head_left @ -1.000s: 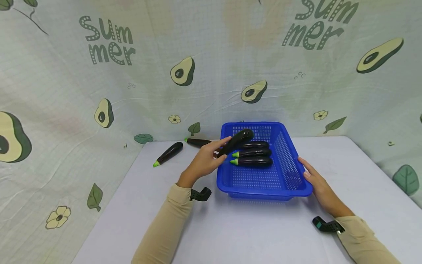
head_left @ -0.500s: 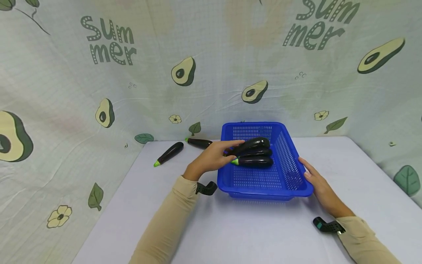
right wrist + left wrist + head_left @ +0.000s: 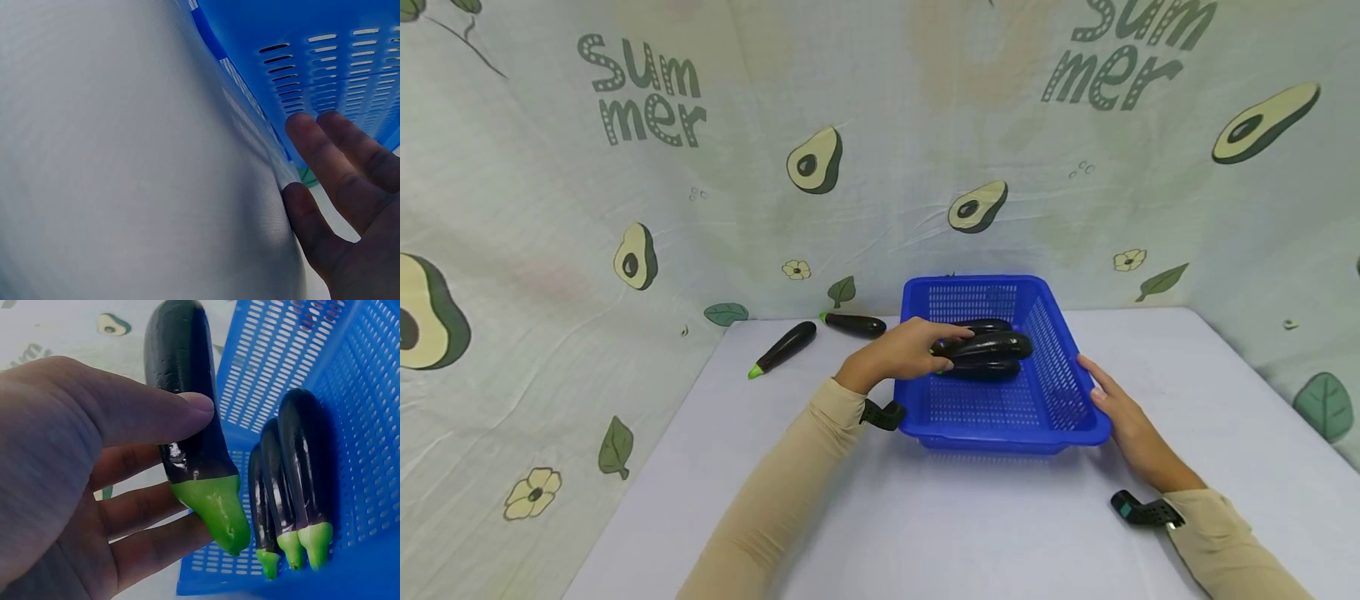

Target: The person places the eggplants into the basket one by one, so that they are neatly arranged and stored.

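My left hand (image 3: 910, 348) reaches over the left rim of a blue plastic basket (image 3: 985, 408). Between its thumb and fingers it holds a dark eggplant (image 3: 187, 369) by the stem half, green cap towards the palm. This eggplant is above three more eggplants (image 3: 303, 456) lying side by side inside the basket; in the head view it partly covers them. My right hand (image 3: 1135, 433) is at the basket's right rim. In the right wrist view its fingers (image 3: 337, 165) are fairly straight and touch the outer wall below the rim.
Two more eggplants lie on the white table (image 3: 1000, 525) left of the basket: one slanted eggplant (image 3: 784, 350) and one eggplant farther back (image 3: 853, 325). A printed cloth (image 3: 880, 108) hangs behind the table. Each wrist wears a black strap.
My left hand has carried its eggplant rightward and down into the basket, turning it from slanted to nearly level above the others. The right hand and basket have stayed in place.
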Demonstrator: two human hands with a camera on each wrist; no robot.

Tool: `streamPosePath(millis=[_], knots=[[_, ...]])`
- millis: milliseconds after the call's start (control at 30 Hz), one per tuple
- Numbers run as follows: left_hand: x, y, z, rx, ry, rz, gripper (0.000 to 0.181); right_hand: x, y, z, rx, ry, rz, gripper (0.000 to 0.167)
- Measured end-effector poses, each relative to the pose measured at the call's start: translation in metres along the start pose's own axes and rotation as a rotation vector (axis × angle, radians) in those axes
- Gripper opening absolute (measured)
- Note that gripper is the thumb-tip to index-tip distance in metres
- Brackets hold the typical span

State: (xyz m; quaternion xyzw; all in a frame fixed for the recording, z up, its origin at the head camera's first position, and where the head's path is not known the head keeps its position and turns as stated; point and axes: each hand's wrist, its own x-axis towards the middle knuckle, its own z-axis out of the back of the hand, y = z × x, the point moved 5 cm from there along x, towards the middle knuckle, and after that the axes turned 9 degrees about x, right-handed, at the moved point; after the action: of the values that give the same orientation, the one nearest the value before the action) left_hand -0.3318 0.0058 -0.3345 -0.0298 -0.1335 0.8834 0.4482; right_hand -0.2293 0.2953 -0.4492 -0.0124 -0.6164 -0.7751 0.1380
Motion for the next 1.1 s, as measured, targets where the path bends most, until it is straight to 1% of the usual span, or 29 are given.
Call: streamPosePath(millis=[267,433,633,700,800,933,1100], knots=[[0.013,-0.004,-0.01,0.018,0.073,-0.018,0.052,-0.002,0.002,-0.002,0.018,-0.004,-0.003,0.054],[0.021,-0.006,-0.019,-0.006,0.128,-0.012,0.053,-0.003,0.001,-0.003,0.01,-0.009,-0.001,0.054],[0.023,-0.009,-0.028,-0.125,0.204,0.032,0.055,-0.005,0.002,-0.005,-0.002,-0.014,-0.005,0.054],[0.024,-0.01,-0.03,-0.134,0.218,0.043,0.054,-0.006,0.002,-0.006,-0.011,-0.016,-0.012,0.054],[0.026,-0.013,-0.031,-0.086,0.225,0.04,0.054,-0.006,0.001,-0.006,-0.018,-0.02,-0.021,0.055],[0.028,-0.016,-0.034,-0.016,0.241,0.02,0.053,-0.007,0.0,-0.007,-0.021,-0.023,-0.021,0.055],[0.028,-0.02,-0.035,0.017,0.26,-0.005,0.054,-0.007,0.001,-0.008,-0.012,-0.027,-0.008,0.055]])
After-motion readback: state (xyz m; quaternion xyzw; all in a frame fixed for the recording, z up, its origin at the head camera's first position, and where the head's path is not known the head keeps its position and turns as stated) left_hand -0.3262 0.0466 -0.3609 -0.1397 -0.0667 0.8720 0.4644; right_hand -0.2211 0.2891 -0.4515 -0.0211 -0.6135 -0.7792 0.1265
